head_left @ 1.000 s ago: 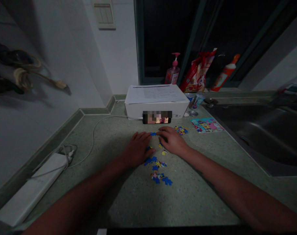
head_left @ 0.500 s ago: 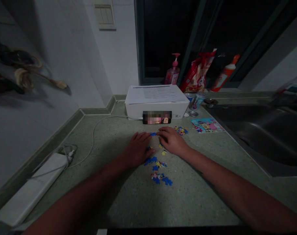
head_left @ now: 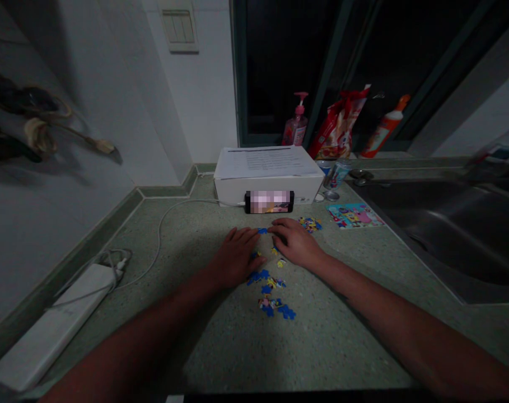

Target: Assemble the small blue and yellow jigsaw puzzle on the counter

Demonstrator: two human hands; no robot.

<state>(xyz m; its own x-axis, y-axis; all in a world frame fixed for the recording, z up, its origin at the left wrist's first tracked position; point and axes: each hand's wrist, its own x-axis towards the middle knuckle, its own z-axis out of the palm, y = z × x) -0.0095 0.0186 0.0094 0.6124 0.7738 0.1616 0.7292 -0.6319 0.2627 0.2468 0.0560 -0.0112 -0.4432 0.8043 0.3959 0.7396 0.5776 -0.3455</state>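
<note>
On the counter, several blue jigsaw puzzle pieces [head_left: 262,230] lie between the fingertips of my two hands. My left hand [head_left: 237,258] rests flat with its fingers stretched out, their tips at the left end of these pieces, partly covering other pieces below. From the right, my right hand [head_left: 297,242] reaches in with bent fingers, index tip at the right end and thumb apart. Closer to me lie a joined blue cluster [head_left: 259,275], yellow and blue pieces [head_left: 275,282], and a blue and pink cluster [head_left: 277,307]. A loose yellow piece [head_left: 281,262] sits by my right thumb.
A pile of pieces [head_left: 310,224] and a colourful picture card [head_left: 355,215] lie right of my hands. Behind, a phone [head_left: 269,202] leans on a white box [head_left: 233,187]. A power strip [head_left: 56,324] lies left, a sink [head_left: 439,235] right. Cans [head_left: 338,173] stand behind.
Both hands hold nearly the same position, and the puzzle pieces lie as before. The picture on the phone screen has changed.
</note>
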